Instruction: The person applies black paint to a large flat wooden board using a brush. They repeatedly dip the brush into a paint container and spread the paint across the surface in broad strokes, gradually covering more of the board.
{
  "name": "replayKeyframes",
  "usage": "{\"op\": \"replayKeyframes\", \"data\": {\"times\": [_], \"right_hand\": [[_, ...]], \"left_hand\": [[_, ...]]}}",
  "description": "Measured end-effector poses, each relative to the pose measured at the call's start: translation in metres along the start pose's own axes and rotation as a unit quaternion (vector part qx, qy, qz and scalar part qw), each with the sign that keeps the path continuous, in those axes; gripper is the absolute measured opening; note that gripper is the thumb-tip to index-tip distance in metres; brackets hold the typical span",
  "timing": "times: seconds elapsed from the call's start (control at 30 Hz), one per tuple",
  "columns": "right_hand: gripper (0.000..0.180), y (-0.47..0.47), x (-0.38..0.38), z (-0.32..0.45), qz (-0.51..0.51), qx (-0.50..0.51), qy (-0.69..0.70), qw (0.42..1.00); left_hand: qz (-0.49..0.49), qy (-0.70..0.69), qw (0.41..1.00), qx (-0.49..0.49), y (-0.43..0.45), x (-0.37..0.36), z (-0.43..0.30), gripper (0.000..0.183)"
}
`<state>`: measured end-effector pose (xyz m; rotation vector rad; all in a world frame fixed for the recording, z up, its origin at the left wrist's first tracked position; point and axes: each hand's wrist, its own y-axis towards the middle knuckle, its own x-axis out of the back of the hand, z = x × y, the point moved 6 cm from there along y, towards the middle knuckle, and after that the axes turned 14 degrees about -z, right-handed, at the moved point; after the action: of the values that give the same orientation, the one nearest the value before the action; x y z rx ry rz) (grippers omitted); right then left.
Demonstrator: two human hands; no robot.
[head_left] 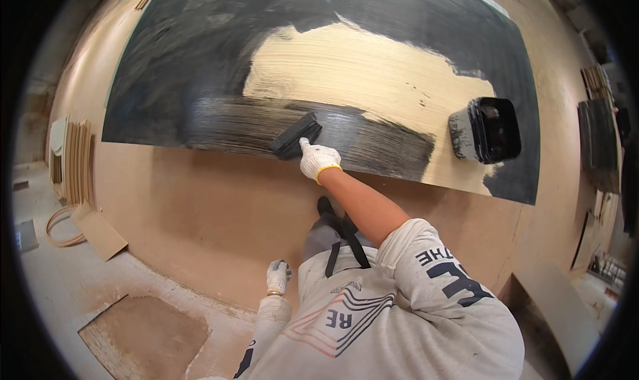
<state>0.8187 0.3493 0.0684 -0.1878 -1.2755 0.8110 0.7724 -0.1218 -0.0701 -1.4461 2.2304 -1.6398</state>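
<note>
My right hand [320, 160], in a white knit glove with a yellow cuff, grips a broad black paint applicator [297, 132]. Its bristles or pad cannot be made out. The applicator rests near the close edge of a large flat panel [359, 65], which is part black and part bare pale wood. Streaky, thin black paint lies on both sides of it. On the panel's right stands a paint-smeared plastic bucket [462, 135] with dark contents. Low by my side hangs my left hand [278, 276], in a stained glove, fingers curled and nothing visible in them.
Below the panel is a larger brown board surface [219, 205]. Stacked boards [77, 160] stand at the left, near a coiled strip [62, 227] and a loose thin sheet [100, 232]. More dark stacked pieces [596, 137] lie at the far right. A board [554, 310] leans at lower right.
</note>
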Motion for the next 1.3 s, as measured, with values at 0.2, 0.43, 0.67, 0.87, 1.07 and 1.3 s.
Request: {"op": "replayKeyframes", "data": {"times": [0.2, 0.43, 0.67, 0.87, 1.07, 1.3], "right_hand": [[0.064, -0.078, 0.003, -0.189, -0.106, -0.087, -0.037, 0.990], [0.064, -0.189, 0.021, -0.383, -0.080, -0.212, -0.064, 0.972], [0.067, -0.174, 0.020, -0.349, -0.035, -0.113, 0.009, 0.993], [0.068, -0.190, 0.009, -0.407, -0.064, -0.106, 0.055, 0.991], [0.062, -0.252, 0.030, -0.563, -0.131, -0.233, 0.057, 0.962], [0.075, -0.320, 0.118, -0.663, -0.227, -0.351, 0.024, 0.908]], "left_hand": [[0.046, 0.061, 0.997, -0.010, 0.025, -0.031, -0.003, 0.023], [0.056, 0.052, 0.992, -0.098, 0.013, -0.090, -0.090, 0.026], [0.055, 0.017, 0.989, -0.139, -0.078, -0.179, -0.115, 0.027], [0.151, 0.010, 0.953, -0.262, -0.226, -0.291, -0.174, 0.030], [0.324, -0.010, 0.910, -0.260, -0.347, -0.413, -0.233, 0.036], [0.432, -0.093, 0.889, -0.121, -0.404, -0.519, -0.260, 0.054]]}}
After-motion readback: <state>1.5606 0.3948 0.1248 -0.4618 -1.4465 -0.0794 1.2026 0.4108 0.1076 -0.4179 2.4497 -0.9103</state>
